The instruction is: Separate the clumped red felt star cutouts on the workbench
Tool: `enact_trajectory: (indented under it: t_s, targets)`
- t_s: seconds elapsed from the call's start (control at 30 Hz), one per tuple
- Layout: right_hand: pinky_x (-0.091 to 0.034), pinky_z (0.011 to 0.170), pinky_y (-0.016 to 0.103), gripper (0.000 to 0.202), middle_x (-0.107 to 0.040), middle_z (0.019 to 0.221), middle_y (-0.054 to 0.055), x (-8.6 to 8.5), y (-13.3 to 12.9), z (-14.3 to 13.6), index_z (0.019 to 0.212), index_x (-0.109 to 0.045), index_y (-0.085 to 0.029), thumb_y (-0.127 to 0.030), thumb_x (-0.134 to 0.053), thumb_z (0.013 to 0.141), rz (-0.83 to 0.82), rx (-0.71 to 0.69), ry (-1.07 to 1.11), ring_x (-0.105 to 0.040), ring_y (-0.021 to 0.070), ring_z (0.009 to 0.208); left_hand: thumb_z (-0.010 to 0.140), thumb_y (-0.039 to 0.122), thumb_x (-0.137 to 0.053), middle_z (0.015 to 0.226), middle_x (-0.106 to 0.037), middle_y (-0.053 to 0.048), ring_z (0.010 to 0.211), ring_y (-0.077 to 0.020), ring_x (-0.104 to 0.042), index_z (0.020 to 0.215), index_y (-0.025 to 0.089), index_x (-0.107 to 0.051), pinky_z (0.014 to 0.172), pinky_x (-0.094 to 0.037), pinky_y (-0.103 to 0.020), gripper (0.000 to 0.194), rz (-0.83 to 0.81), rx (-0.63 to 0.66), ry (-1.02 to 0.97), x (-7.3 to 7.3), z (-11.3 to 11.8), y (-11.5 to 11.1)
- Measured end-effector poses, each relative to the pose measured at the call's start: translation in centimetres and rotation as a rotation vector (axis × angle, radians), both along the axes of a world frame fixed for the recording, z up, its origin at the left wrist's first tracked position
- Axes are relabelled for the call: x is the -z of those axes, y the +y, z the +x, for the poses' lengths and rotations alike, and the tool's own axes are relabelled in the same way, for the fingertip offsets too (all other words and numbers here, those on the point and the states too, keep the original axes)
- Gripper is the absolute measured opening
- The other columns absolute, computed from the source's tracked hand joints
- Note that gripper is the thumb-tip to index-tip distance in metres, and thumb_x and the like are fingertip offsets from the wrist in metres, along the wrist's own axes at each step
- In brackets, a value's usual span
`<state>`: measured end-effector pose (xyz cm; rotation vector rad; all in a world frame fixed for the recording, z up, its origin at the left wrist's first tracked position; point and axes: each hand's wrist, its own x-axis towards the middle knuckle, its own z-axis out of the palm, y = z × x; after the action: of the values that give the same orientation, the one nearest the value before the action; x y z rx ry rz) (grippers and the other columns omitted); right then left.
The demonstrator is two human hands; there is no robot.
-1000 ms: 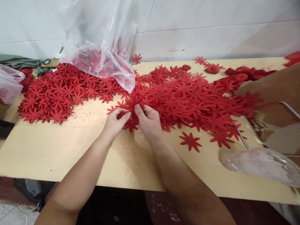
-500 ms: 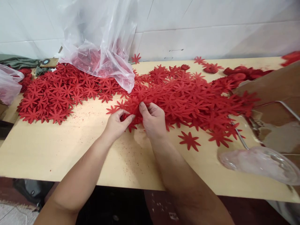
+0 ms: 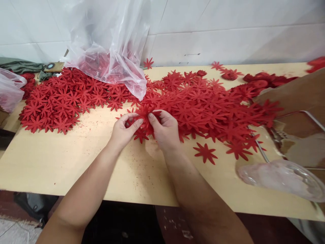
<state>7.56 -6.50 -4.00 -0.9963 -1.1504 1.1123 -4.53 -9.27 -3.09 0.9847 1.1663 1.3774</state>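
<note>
Between my two hands is a red flower-shaped cutout [image 3: 145, 113] with narrow pointed petals; I cannot tell whether it is one piece or several stacked. My left hand [image 3: 124, 130] pinches its left side between thumb and fingers. On the other side my right hand [image 3: 166, 130] grips it, thumb on top and fingers curled behind. Just beyond and to the right spreads a large heap of the same red cutouts [image 3: 200, 105]. One loose red cutout [image 3: 205, 153] lies apart on the table, right of my right wrist.
A second heap of red cutouts [image 3: 50, 105] lies at the left, partly under a clear plastic bag [image 3: 109, 64]. Another plastic bag [image 3: 10, 88] sits at the far left. At the right are a cardboard box [image 3: 302, 98], a metal rod [image 3: 261, 149] and a clear plastic-wrapped object [image 3: 281, 178].
My left hand has shifted slightly up and closer to the cutout, whose petals now show more plainly between both hands. The right hand has hardly moved.
</note>
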Motion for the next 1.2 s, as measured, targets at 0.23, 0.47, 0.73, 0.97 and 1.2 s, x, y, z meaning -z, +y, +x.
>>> enact_trajectory:
  t_s: [0.23,0.47,0.73,0.97,1.2]
  targets:
    - [-0.035,0.049,0.024,0.040,-0.046,0.053,-0.003,-0.1,-0.9,-0.4,0.056,-0.050,-0.019,-0.051,-0.061,0.077,0.058,-0.087,-0.260,-0.040,0.0083,0.052,0.066,0.027,-0.071,0.067,-0.060,0.003,0.062,-0.0070,-0.052,0.074,0.015,-0.062,0.067,-0.044,-0.023,0.017,0.010,0.015,-0.068,0.2,0.1,0.0]
    - [-0.050,0.068,0.028,0.030,-0.065,0.077,0.000,-0.2,-1.0,-0.6,0.079,-0.060,-0.021,-0.050,-0.067,0.073,0.060,-0.175,-0.146,-0.058,0.0134,0.071,0.073,0.018,-0.061,0.065,-0.058,0.004,0.060,-0.0060,-0.051,0.072,0.015,-0.058,0.063,-0.042,-0.021,0.004,-0.015,-0.036,-0.049,0.4,-0.2,0.2]
    - [-0.053,0.074,0.028,0.036,-0.067,0.076,-0.002,0.3,-0.5,-0.5,0.079,-0.065,-0.023,-0.050,-0.078,0.060,-0.066,-0.224,0.018,-0.061,0.0121,0.072,0.077,0.029,-0.064,0.055,-0.042,0.007,0.052,-0.0055,-0.036,0.059,0.017,-0.044,0.053,-0.030,-0.021,0.029,-0.011,-0.050,0.115,0.5,-0.3,0.3]
    - [-0.053,0.067,0.030,0.031,-0.062,0.062,-0.002,0.2,-0.4,-0.7,0.066,-0.063,-0.021,-0.051,-0.073,0.066,-0.093,-0.088,0.039,-0.058,0.0126,0.062,0.077,0.030,-0.065,0.051,-0.037,0.007,0.050,-0.0061,-0.032,0.055,0.018,-0.042,0.053,-0.028,-0.023,0.035,0.006,-0.016,0.112,0.0,-0.1,0.1]
    - [-0.048,0.050,0.026,0.038,-0.049,0.050,-0.007,1.0,1.1,0.8,0.063,-0.053,-0.021,-0.053,-0.073,0.064,-0.097,0.113,0.090,-0.046,0.0081,0.045,0.075,0.024,-0.067,0.057,-0.050,0.006,0.054,-0.0063,-0.043,0.065,0.017,-0.051,0.058,-0.036,-0.021,0.020,-0.001,-0.071,0.026,0.3,-0.3,0.4]
